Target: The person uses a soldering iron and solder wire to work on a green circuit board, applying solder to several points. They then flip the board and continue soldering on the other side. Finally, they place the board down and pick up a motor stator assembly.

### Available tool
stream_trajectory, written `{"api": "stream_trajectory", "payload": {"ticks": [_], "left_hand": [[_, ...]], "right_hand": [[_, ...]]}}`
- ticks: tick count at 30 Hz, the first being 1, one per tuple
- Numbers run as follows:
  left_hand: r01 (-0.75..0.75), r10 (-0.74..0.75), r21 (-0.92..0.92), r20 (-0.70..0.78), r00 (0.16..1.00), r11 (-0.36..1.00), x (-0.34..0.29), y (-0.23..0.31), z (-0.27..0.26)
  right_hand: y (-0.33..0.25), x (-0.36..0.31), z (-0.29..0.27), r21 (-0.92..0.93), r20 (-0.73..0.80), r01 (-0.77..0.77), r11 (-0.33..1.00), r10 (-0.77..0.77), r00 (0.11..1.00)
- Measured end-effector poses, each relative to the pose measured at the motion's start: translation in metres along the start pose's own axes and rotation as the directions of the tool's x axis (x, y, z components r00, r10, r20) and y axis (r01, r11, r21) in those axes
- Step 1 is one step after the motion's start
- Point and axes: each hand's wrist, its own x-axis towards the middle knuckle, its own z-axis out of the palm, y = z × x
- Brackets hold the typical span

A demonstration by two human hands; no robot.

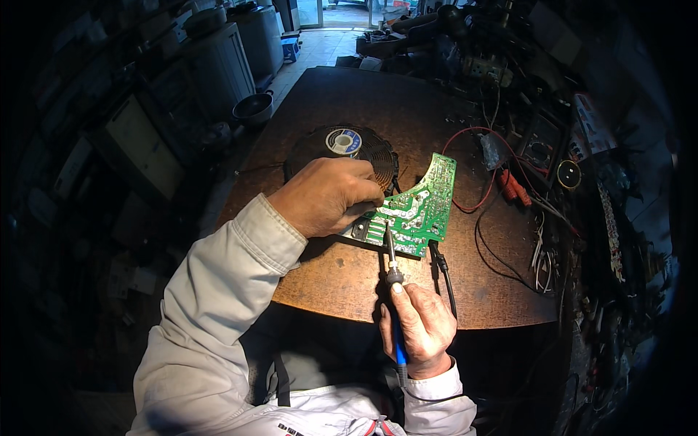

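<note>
Circuit board (439, 196) is lying green side up toward the near end of the brown table (483, 280), just right of my left hand (331, 195). I've got that one curled at the board's edge, but honestly can't tell if the fingertips are pinching anything. My right hand (422, 320) is wrapped around a soldering iron (393, 263), tip over the board. Solder roll (352, 149) sits farther back.

I see the person's left forearm (211, 291) slanting up and inward, the left hand (327, 198) with its back upward and fingers curled, their tips hard to make out. Closer to the body, the right hand (422, 323) grips firmly, one digit stretched forward above its short-showing forearm (436, 396).
</note>
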Motion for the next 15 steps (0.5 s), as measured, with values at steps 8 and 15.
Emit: {"api": "stream_trajectory", "payload": {"ticks": [8,15], "left_hand": [[-0.004,0.004,-0.005,0.001,1.0,1.0,-0.0003,-0.0004,0.0006],[-0.001,0.001,-0.016,0.006,1.0,1.0,0.0,-0.0002,0.0]], "right_hand": [[0.0012,0.0,-0.0007,0.0,0.007,0.013,1.0,-0.013,1.0],[-0.0017,0.0013,-0.005,0.042,0.031,-0.077,0.996,0.075,0.997]]}}
